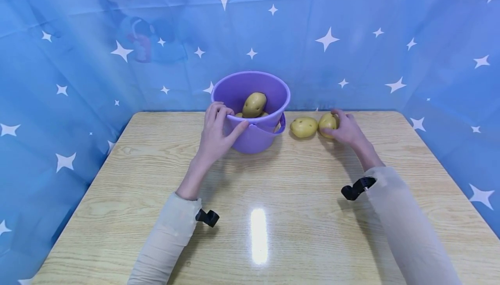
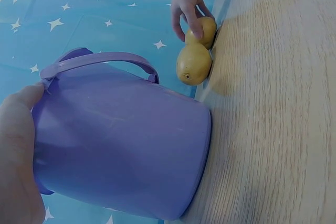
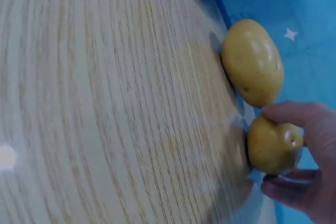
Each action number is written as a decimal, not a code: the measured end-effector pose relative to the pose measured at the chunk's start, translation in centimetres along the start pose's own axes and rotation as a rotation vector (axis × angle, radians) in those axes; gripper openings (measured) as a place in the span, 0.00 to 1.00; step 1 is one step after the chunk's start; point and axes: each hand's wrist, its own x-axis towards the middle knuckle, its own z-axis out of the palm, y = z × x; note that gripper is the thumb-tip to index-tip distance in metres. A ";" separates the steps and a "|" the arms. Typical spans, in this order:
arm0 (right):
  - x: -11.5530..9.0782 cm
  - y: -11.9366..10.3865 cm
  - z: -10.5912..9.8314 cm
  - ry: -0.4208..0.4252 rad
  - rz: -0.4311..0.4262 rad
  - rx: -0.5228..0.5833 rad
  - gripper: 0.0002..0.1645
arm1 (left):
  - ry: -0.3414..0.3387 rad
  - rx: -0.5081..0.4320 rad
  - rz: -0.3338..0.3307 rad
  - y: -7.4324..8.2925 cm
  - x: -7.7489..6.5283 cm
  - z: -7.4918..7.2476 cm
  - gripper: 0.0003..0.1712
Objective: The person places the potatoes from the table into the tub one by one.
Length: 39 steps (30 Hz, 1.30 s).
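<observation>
A purple bucket [image 1: 254, 139] stands upright near the table's back edge, with a potato [image 1: 254, 105] on top of others partly hidden inside. My left hand [image 1: 216, 131] grips the bucket's near left rim, thumb outside and fingers over the edge. To the right of the bucket, two potatoes lie side by side on the table. My right hand [image 1: 347, 129] holds the farther-right potato [image 1: 328, 124] between thumb and fingers; in the right wrist view that potato [image 3: 274, 144] sits within the fingers. The other potato [image 1: 304, 127] lies between it and the bucket.
The bucket's handle [image 1: 282, 124] hangs down on its right side. A blue cloth [image 1: 179, 37] with white stars rises behind and beside the wooden table [image 1: 297, 215]. Each sleeve carries a black wrist mount, such as the right one [image 1: 357, 188].
</observation>
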 end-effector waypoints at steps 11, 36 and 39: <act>0.0 -0.1 0.3 0.000 0.001 0.003 0.59 | -0.001 0.006 0.003 0.0 0.0 0.0 0.23; -0.8 0.3 -0.6 0.201 -0.015 0.154 0.56 | -0.008 0.014 -0.002 0.2 0.0 -0.1 0.23; -0.9 0.0 -0.8 0.229 -0.018 0.172 0.56 | -0.010 0.017 -0.003 0.1 0.0 -0.1 0.24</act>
